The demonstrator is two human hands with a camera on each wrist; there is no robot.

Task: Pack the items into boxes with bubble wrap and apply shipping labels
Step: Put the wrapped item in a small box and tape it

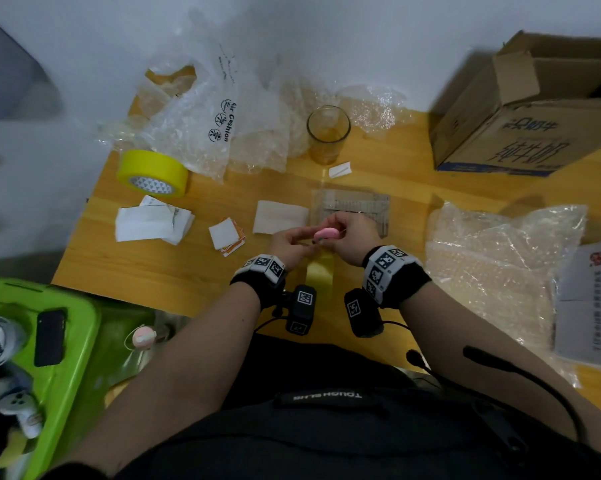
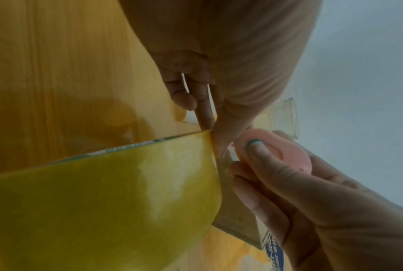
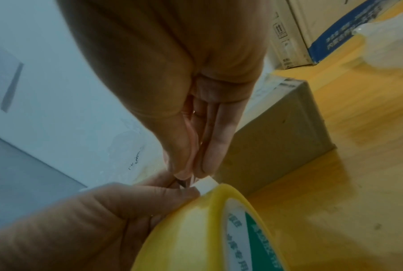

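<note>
- Small box (image 1: 351,209) mid-table, closed, being taped.
- Left hand (image 1: 288,245) pinches yellow tape strip (image 1: 320,275); right hand (image 1: 352,237) grips pink cutter (image 1: 327,233).
- Drinking glass (image 1: 328,133) at far edge unwrapped; large carton (image 1: 521,116) open; label sheets (image 1: 153,220) unused.

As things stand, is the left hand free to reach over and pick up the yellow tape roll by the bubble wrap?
Probably not yet. The left hand pinches the end of a yellow tape strip while the right hand holds a pink cutter to it. The tape roll lies unobstructed; the hand is just occupied.

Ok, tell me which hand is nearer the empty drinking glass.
Right. The right hand sits almost directly below the glass in the head view; the left hand sits farther off to its left.
</note>
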